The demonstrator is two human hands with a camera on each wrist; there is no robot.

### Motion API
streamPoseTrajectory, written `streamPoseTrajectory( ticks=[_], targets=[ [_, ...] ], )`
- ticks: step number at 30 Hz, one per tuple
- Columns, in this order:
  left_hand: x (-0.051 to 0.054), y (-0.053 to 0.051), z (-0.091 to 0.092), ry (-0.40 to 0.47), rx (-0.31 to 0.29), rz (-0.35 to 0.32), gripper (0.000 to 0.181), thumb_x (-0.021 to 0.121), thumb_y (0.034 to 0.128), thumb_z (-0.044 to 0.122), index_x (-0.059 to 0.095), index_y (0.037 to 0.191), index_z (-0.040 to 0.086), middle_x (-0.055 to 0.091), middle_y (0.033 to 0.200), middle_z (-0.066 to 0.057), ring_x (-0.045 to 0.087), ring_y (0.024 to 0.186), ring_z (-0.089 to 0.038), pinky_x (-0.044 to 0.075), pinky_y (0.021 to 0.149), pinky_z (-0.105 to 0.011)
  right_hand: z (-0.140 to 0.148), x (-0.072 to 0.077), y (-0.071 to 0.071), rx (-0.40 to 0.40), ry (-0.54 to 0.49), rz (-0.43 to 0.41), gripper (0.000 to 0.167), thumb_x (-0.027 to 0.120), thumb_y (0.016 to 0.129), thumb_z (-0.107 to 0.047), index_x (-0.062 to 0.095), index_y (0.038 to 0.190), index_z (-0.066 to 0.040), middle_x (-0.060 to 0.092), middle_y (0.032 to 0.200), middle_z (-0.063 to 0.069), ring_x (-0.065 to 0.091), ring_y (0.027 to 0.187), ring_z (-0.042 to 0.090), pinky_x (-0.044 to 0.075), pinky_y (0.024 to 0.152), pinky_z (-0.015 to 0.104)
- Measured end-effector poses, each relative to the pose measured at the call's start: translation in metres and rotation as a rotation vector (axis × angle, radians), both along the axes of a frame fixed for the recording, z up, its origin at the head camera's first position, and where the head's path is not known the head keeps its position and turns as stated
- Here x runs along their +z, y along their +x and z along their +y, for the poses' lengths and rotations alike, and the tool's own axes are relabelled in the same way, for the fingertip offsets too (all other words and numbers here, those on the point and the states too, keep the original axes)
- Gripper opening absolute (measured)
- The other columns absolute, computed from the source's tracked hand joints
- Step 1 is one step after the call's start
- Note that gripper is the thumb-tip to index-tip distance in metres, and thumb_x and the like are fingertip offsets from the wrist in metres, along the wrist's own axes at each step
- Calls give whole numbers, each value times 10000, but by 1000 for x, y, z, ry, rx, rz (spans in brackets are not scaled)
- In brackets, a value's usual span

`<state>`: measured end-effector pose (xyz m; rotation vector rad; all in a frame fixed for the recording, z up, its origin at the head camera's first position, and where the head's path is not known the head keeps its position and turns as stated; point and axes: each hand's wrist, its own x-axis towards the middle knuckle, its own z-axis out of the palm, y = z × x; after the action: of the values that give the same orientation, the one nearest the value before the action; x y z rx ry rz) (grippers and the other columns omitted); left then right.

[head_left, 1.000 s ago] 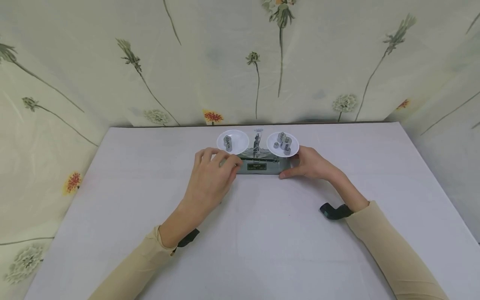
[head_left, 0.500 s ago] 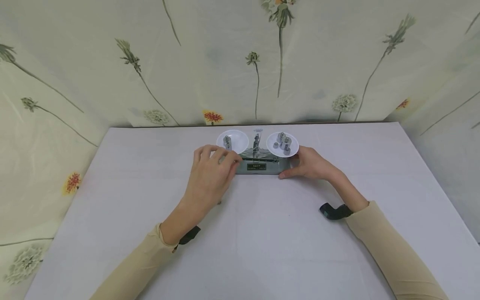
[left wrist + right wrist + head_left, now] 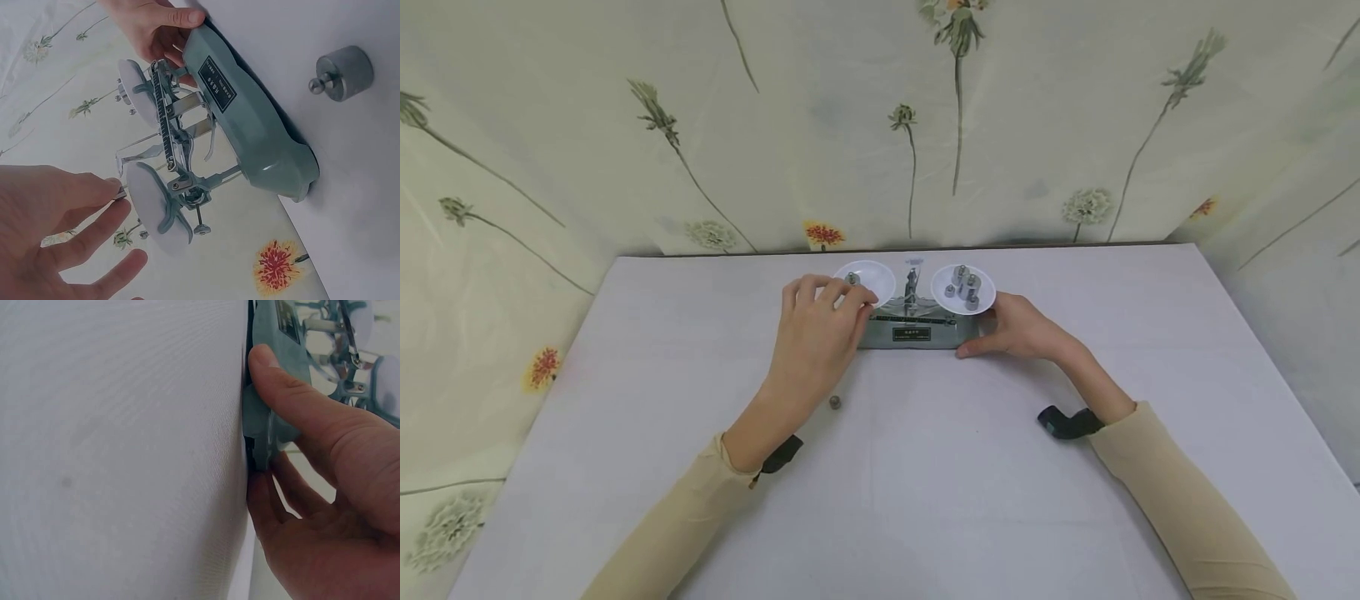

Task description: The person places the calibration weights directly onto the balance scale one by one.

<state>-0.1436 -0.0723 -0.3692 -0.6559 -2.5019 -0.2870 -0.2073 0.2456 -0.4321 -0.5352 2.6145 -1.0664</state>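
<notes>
A green balance scale (image 3: 910, 335) with two white pans stands near the table's back edge. My left hand (image 3: 815, 337) is at the front of the left pan (image 3: 883, 286). In the left wrist view, its thumb and finger pinch a small metal weight (image 3: 120, 194), mostly covered by the fingertips. Another metal weight (image 3: 852, 278) shows on that pan behind my fingers. Several metal weights (image 3: 972, 285) stand on the right pan (image 3: 987, 293). My right hand (image 3: 1026, 331) grips the right end of the base, with the thumb (image 3: 275, 369) on its front.
A knobbed metal weight (image 3: 835, 402) stands on the white-covered table (image 3: 970, 500), in front of the scale and beside my left wrist. Behind the table's back edge hangs a flower-patterned cloth (image 3: 835, 150).
My left hand has risen from the front of the base to the left pan. The weight on the table has come into view from behind the wrist. My right hand keeps its place.
</notes>
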Motion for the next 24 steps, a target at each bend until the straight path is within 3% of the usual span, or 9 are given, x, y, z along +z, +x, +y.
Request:
streamPoseTrajectory(
  ticks=[9,24],
  targets=[
    [0,-5,1,3,20,-75,113,706,1059,203,779,1126,148,812,1078,-68,660,1184,-345,495,1051,-551,1,0,0,-5,14,1,938,993,778,-265,500,1547,-49,627,1526,204,565,1460,427,418,1238,601],
    [1,-8,2,24,57,-68,119,701,1062,231,780,1103,151,815,1053,-74,679,1169,-364,505,1023,-546,1,-2,-1,-7,22,3,958,992,777,-241,479,1563,-51,626,1525,197,569,1455,420,423,1235,595]
  ],
)
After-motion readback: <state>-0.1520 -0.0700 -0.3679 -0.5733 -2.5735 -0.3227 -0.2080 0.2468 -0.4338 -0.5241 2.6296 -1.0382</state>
